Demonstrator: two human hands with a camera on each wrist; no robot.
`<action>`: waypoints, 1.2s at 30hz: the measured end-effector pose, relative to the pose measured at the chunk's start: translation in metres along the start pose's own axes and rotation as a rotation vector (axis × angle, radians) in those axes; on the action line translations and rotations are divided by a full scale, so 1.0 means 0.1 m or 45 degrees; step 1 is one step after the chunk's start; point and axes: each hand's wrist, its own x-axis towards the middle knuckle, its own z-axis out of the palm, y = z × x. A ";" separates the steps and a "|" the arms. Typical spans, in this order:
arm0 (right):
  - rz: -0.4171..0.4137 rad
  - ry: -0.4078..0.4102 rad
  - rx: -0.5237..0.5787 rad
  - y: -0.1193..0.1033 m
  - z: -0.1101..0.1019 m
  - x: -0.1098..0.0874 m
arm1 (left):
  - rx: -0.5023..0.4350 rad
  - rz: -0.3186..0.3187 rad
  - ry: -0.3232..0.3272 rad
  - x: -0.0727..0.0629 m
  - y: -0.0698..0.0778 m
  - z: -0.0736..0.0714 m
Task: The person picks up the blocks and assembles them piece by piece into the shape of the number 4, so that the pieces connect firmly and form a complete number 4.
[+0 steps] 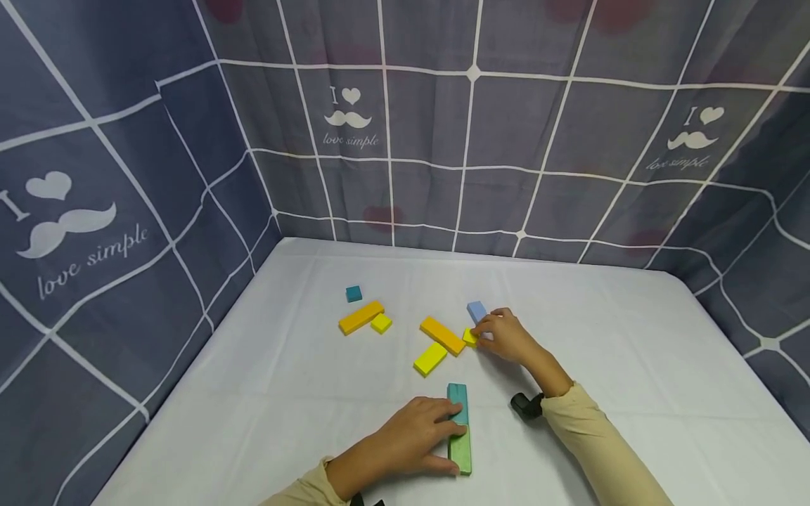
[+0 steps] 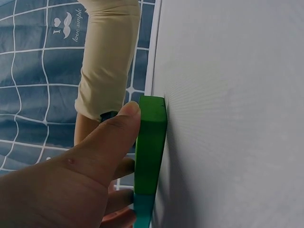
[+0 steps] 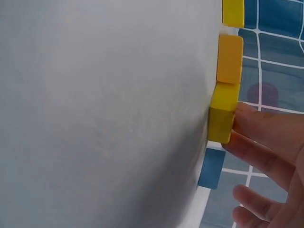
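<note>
A green block [image 1: 460,453] and a teal block [image 1: 457,395] lie end to end in a line near the front of the table. My left hand [image 1: 414,434] rests its fingers and thumb on top of these two. Farther back, my right hand [image 1: 509,337] pinches a small yellow block [image 3: 221,124] between thumb and index finger. That block sits right at the end of an orange block [image 1: 443,336], with a longer yellow block [image 1: 430,359] against the orange one's near side. Just behind the right fingers is a light blue block [image 1: 477,310].
Toward the back left lie a small dark teal block [image 1: 354,294], another orange block [image 1: 361,318] and a small yellow block [image 1: 381,323] beside it. The white-covered table [image 1: 304,393] is bordered by grey checked curtains [image 1: 424,119] at the back and sides.
</note>
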 end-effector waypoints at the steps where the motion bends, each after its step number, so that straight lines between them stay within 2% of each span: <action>1: -0.008 -0.007 -0.003 0.00 0.00 -0.01 | -0.001 0.000 -0.003 0.00 0.00 0.00; 9: -0.068 -0.034 0.060 -0.08 0.01 -0.12 | -0.013 -0.004 0.002 0.01 -0.02 -0.02; 20: -0.252 -0.068 0.086 -0.26 0.09 -0.25 | -0.023 -0.006 -0.012 -0.01 0.01 0.00; 28: -0.250 -0.114 0.137 -0.36 0.08 -0.31 | -0.034 -0.003 0.003 -0.01 0.00 0.01; 36: -0.272 -0.085 0.096 -0.38 0.03 -0.30 | -0.029 -0.004 0.018 0.02 -0.01 0.01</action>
